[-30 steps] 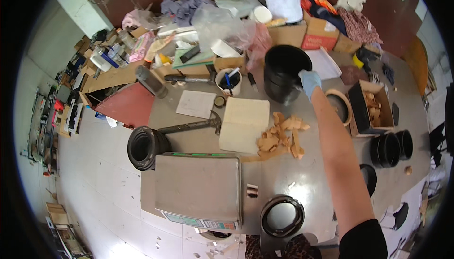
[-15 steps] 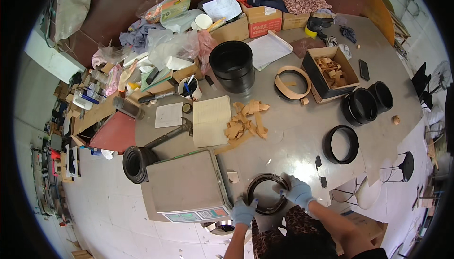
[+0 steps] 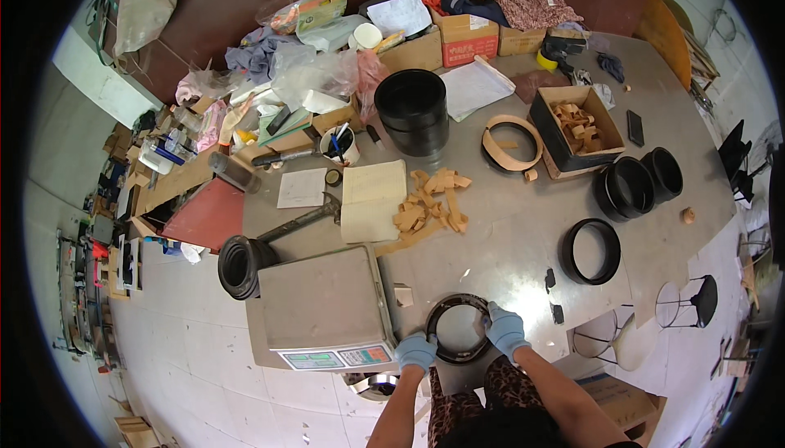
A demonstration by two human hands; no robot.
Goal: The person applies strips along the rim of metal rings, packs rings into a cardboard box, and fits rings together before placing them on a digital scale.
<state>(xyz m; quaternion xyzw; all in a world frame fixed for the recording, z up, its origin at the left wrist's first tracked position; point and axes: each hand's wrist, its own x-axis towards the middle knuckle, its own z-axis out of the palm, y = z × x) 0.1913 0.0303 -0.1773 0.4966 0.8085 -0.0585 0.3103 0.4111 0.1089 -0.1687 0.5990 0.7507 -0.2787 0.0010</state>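
Note:
A black ring (image 3: 462, 298) lies at the table's near edge, right in front of me. Both hands wear light blue gloves. At the ring's left side, my left hand (image 3: 417, 351) is closed on the rim. On the opposite side my right hand (image 3: 505, 329) grips the ring's right edge, fingers bent over it. The fingertips are partly hidden against the dark ring. Through the ring's middle the grey tabletop shows. A small tan block (image 3: 403, 295) sits just beyond my left hand, beside the scale (image 3: 327, 301).
Another black ring (image 3: 567, 252) stands to the right, with black cylinders (image 3: 625, 186) behind it. Tan strips (image 3: 429, 211) lie mid-table near an open notebook (image 3: 372, 203). A hammer (image 3: 298, 219) and stacked black rings (image 3: 239, 268) are left. A strip-filled box (image 3: 544, 129) stands far right.
The ring has shifted slightly up and left in the picture with both hands on it. My right hand has come round to its right edge. The view has tilted a little.

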